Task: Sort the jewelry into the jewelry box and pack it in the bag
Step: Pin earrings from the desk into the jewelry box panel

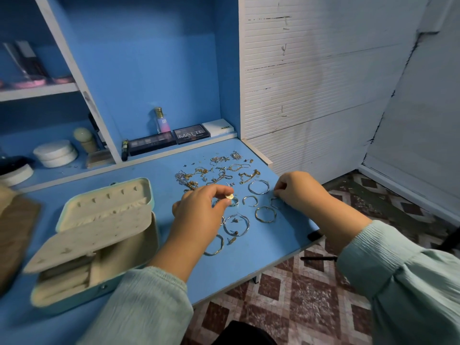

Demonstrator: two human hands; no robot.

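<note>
"MATTE" on the black palette (smaller print unreadable).

Blue desk, pale and metallic pieces

Jewelry box: mint-green shell, cream lining, near the desk's left edge. Gold and silver chains toward the far right corner; silvery bangles by the right edge. Small gold disc, pattern too blurred to read. Pale green crinkled sleeves. Floor tiles in brown-and-white diamonds. White ribbed wall panel, dark-scuffed. Possibly brown bag at the left edge.
</note>
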